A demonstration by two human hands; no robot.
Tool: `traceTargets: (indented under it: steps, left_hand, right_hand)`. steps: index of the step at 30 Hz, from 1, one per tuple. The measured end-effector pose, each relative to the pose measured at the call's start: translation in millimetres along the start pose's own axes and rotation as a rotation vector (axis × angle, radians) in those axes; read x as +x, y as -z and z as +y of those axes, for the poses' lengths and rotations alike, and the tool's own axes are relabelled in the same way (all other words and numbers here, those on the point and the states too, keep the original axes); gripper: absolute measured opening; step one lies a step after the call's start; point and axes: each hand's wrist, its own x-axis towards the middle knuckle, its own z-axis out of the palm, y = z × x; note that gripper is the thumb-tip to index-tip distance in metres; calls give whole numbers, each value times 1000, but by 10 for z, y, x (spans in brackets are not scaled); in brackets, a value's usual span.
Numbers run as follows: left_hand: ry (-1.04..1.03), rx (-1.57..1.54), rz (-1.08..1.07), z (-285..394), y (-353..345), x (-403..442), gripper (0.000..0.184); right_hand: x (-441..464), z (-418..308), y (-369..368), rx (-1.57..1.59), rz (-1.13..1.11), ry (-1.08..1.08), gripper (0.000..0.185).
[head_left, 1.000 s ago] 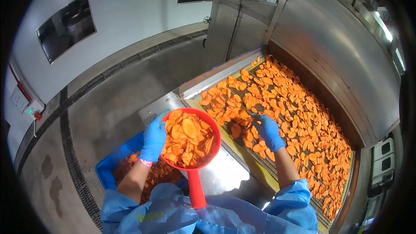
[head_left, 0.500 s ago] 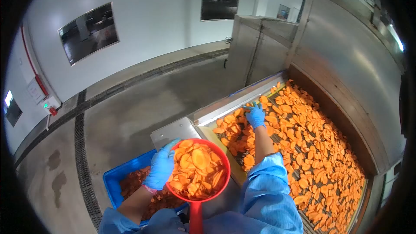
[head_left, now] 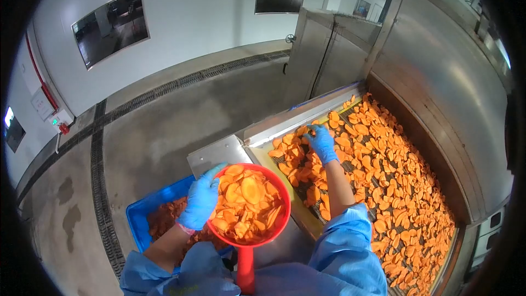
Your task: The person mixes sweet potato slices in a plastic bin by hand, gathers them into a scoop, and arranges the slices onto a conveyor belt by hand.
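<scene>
My left hand (head_left: 201, 200), in a blue glove, grips the left rim of a red scoop (head_left: 246, 266). Orange slices (head_left: 249, 200) heap up inside the scoop, and its handle points down toward my blue gown. Out over the mesh belt (head_left: 392, 175), my right hand (head_left: 322, 142), also gloved in blue, is at the slices near the belt's upper left edge. Its fingers are curled, and whether a slice is between them is hard to make out. Many orange slices lie spread across the belt.
A blue crate (head_left: 139, 225) with darker orange pieces stands below my left arm. A metal ledge (head_left: 219, 156) adjoins the belt. Steel panels (head_left: 438, 87) rise behind the belt, and a drain channel (head_left: 104, 186) crosses the floor at the left.
My right hand has moved up and left over the belt, toward its far left edge. My left hand remains on the scoop. The camera view has shifted.
</scene>
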Motion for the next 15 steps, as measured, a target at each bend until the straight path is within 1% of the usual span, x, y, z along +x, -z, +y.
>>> traceTargets:
  steps: [2, 3, 4, 6, 7, 9, 10, 12, 13, 14, 15]
  left_hand:
    - [-83, 62, 38, 21, -1, -5, 42]
    - [-99, 78, 40, 3, -1, 0, 42]
    - [-96, 82, 43, -36, -6, 6, 42]
    - [-121, 87, 62, -114, -20, 21, 42]
    - [-115, 82, 68, -137, -29, 25, 42]
    - [-80, 34, 50, -159, -49, 28, 41]
    - [-74, 30, 51, -155, -50, 20, 41]
    - [-90, 64, 64, -121, -44, 21, 41]
    - [-86, 59, 57, -91, -33, 17, 41]
    - [-86, 56, 62, -47, -24, 10, 40]
    - [-90, 54, 66, -21, -25, 3, 40]
  right_hand:
    - [-3, -167, -101, 228, -143, 68, 54]
    - [-32, -272, -181, 145, -92, 115, 56]
    - [-46, -342, -210, 88, -166, 135, 53]
    - [-137, -522, -186, -206, -162, 236, 44]
    - [-130, -512, -218, -210, -168, 242, 44]
    - [-153, -460, -249, -138, -195, 158, 32]
    - [-176, -427, -205, -143, -202, 159, 32]
    - [-232, -364, -30, -88, -101, 79, 27]
    - [-301, -385, 77, -49, -107, -18, 31]
    - [-355, -326, 60, -55, -109, -25, 31]
    - [-438, -302, 53, 7, -190, 87, 39]
